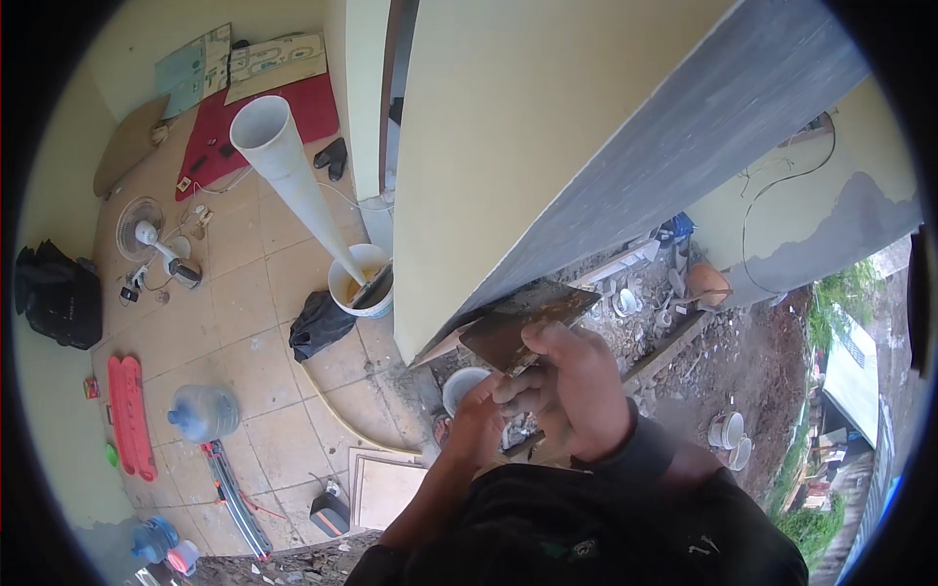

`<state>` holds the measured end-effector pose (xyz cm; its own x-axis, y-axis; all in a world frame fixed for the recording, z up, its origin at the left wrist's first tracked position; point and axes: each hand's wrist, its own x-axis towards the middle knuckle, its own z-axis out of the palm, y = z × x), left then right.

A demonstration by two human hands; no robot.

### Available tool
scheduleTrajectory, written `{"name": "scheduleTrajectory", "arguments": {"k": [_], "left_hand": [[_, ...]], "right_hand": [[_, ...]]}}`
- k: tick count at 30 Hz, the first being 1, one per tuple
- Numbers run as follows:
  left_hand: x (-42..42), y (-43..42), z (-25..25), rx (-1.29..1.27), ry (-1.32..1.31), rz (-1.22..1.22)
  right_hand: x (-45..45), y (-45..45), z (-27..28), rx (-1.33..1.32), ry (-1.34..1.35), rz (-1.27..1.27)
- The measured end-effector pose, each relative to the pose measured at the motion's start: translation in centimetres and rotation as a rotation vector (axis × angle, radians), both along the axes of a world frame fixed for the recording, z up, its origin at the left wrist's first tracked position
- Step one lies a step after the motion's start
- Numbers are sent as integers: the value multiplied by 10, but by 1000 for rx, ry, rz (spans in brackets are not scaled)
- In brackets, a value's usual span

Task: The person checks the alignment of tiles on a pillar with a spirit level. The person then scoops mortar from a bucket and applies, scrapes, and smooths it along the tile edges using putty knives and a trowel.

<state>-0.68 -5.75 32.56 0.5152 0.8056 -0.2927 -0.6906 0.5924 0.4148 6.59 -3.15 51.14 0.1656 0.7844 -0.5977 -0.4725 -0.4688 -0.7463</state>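
Note:
My right hand (578,386) is closed around a flat, dark metal trowel blade (518,327), its thumb on the upper face; brown smears mark the metal. Close beside it, my left hand (479,418) has its fingers pressed together near the blade's lower corner, and what they hold, if anything, is hidden. Just beyond the blade stands the corner of a wall, with a cream face (489,146) and a rough grey face (625,176). A white bucket (464,388) sits below, partly behind my left hand.
A long grey pipe (303,186) leans in a white bucket (376,311) on the tiled floor. Left are a fan (139,230), a water jug (210,411), a tile cutter (233,498) and a red case (132,418). Rubble (674,361) and buckets (725,431) lie to the right.

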Motion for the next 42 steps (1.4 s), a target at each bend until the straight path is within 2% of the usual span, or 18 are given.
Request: {"name": "scheduleTrajectory", "arguments": {"k": [4, 7, 9, 12, 14, 15, 17, 18, 20, 23, 28, 30, 33, 42], "left_hand": [[-6, 2, 2, 17, -48, -82], [-1, -5, -32, 35, -83, -88], [-4, -8, -31, -19, -60, -60], [-11, -13, -29, -5, 76, -22], [-12, -23, -26, 164, 584, 266], [-12, -23, -22, 157, 594, 270], [-7, -9, -10, 598, 953, 826], [-6, 3, -6, 598, 960, 828], [-1, 28, 5, 881, 969, 865], [12, 48, 19, 976, 921, 854], [25, 53, 22, 857, 834, 913], [20, 52, 33, 756, 846, 623], [23, 57, 45, 648, 725, 620], [38, 61, 31, 498, 557, 760]], "right_hand": [[10, 4, -7, 13, 51, -18], [26, -3, -23, 47, 65, -14], [33, -7, -25, 155, 133, 23], [39, -15, -27, 149, 153, 15], [44, -19, -34, 149, 134, -7], [47, -20, -36, 184, 97, 26], [46, -22, -38, 218, 68, 62], [44, -22, -38, 232, 54, 44], [39, -26, -35, 243, 46, 17], [32, -23, -27, 248, 24, 41], [18, -7, -17, 171, 12, 46], [13, -1, -15, 132, 70, 95], [13, 5, -13, 148, 56, 135], [13, 15, -4, 48, 91, 138]]}}
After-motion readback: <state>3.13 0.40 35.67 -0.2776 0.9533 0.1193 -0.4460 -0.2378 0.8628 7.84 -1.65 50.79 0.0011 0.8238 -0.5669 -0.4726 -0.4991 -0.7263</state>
